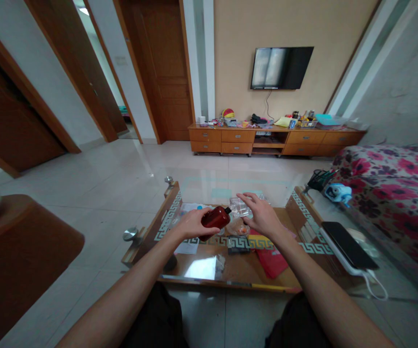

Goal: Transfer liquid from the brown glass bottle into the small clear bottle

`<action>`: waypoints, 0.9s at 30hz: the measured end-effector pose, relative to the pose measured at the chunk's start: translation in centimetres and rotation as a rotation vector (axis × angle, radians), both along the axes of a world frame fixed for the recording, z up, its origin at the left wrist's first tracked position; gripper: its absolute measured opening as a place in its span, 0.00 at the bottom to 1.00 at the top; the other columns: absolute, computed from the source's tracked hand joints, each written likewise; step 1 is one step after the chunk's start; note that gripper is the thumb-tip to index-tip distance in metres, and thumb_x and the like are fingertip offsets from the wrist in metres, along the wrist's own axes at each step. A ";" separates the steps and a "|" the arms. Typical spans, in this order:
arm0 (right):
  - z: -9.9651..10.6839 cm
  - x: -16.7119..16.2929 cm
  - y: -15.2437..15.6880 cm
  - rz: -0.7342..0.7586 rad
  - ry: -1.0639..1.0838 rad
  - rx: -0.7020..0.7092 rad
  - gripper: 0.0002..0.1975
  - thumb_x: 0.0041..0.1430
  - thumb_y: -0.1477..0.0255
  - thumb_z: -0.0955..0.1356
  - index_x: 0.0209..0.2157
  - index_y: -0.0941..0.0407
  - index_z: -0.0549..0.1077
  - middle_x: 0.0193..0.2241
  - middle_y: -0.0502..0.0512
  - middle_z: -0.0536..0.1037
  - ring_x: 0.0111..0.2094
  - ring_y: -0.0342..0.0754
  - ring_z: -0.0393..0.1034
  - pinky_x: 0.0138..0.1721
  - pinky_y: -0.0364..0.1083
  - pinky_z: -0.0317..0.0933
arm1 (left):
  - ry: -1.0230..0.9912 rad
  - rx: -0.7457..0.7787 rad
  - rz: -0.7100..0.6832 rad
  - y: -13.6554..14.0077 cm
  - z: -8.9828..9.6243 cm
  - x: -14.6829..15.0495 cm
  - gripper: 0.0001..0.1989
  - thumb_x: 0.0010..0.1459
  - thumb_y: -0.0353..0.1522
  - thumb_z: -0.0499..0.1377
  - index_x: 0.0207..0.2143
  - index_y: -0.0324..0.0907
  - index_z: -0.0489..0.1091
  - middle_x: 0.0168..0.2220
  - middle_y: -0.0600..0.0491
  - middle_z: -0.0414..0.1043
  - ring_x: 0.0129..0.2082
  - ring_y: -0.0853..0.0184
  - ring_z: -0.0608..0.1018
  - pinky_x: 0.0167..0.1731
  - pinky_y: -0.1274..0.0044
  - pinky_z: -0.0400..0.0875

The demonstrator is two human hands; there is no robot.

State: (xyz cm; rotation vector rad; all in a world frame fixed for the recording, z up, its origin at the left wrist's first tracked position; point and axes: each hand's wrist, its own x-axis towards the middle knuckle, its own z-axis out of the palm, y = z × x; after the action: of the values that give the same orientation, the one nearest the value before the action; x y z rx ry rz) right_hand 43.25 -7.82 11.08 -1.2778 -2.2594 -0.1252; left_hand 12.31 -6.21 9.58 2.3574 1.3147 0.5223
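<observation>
My left hand is wrapped round a glossy reddish-brown bottle with a black cap or neck. The bottle is tilted, its black end pointing up and to the right. Just right of that end is my right hand, fingers stretched out and thumb apart, not touching the bottle. A clear plastic item shows between the right fingers and thumb; it appears to lie behind them, under the glass. Both hands are above a glass-topped coffee table with a patterned border.
Under the glass are a red packet, papers and a clear bag. On the table's right side are a black phone with a white cable, a blue-and-white figure and a black mesh holder. A flowered sofa stands at right.
</observation>
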 end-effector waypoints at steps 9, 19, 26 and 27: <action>-0.1 0.0 0.0 -0.008 -0.013 0.020 0.44 0.59 0.75 0.71 0.73 0.42 0.55 0.65 0.59 0.67 0.56 0.61 0.70 0.55 0.60 0.68 | -0.003 -0.005 -0.008 0.2 -0.5 -0.2 0.39 0.51 0.59 0.66 0.58 0.47 0.72 0.44 0.47 0.80 0.37 0.56 0.80 0.34 0.71 0.68; -0.1 -0.1 0.0 -0.026 -0.051 0.012 0.44 0.59 0.75 0.71 0.73 0.43 0.56 0.66 0.60 0.66 0.57 0.61 0.70 0.57 0.60 0.67 | 0.008 -0.011 -0.008 0.3 -0.7 -0.2 0.38 0.51 0.60 0.66 0.56 0.46 0.73 0.43 0.47 0.80 0.37 0.55 0.80 0.34 0.71 0.69; -0.2 0.0 0.1 0.002 -0.041 0.024 0.44 0.58 0.76 0.71 0.73 0.44 0.56 0.66 0.61 0.66 0.58 0.62 0.69 0.57 0.61 0.67 | -0.017 -0.023 -0.022 0.2 -0.4 -0.1 0.36 0.52 0.58 0.66 0.55 0.46 0.73 0.44 0.47 0.80 0.38 0.55 0.80 0.34 0.71 0.69; -0.2 -0.1 0.1 0.002 -0.040 0.028 0.44 0.57 0.76 0.71 0.73 0.44 0.56 0.66 0.61 0.66 0.58 0.62 0.69 0.57 0.61 0.67 | -0.018 -0.025 -0.024 0.1 -0.3 -0.1 0.36 0.52 0.58 0.66 0.55 0.46 0.73 0.44 0.47 0.80 0.38 0.55 0.80 0.34 0.71 0.69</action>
State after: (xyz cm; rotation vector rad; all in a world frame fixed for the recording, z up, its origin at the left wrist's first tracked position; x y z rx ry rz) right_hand 43.19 -7.71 10.93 -1.2692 -2.2847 -0.1821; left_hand 12.23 -6.06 9.26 2.3395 1.2759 0.5156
